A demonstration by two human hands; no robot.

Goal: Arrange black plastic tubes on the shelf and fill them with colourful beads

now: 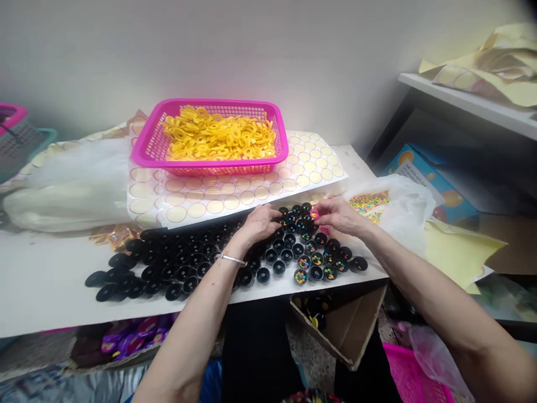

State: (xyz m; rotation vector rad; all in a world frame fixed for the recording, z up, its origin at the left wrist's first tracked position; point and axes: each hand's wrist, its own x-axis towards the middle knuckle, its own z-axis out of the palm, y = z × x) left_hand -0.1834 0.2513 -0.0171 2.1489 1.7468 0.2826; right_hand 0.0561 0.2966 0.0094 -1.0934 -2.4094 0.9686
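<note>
Black cups point(289, 246) under both hands, right hand point(339, 215) fingers pinching pink piece point(315, 214), left hand point(258, 224) fingers loosely curled

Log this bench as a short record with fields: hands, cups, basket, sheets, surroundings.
left hand: the left hand rests on the black cups, a bracelet at the wrist
right hand: the right hand has its fingers on a small pink piece at the back of the cups; grip unclear
cups: many small black cups in rows on the white table; those on the right hold coloured beads
basket: pink basket full of yellow rings, behind the cups
sheets: sticker sheets of round labels under the basket
surroundings: open cardboard box below the table edge
</note>
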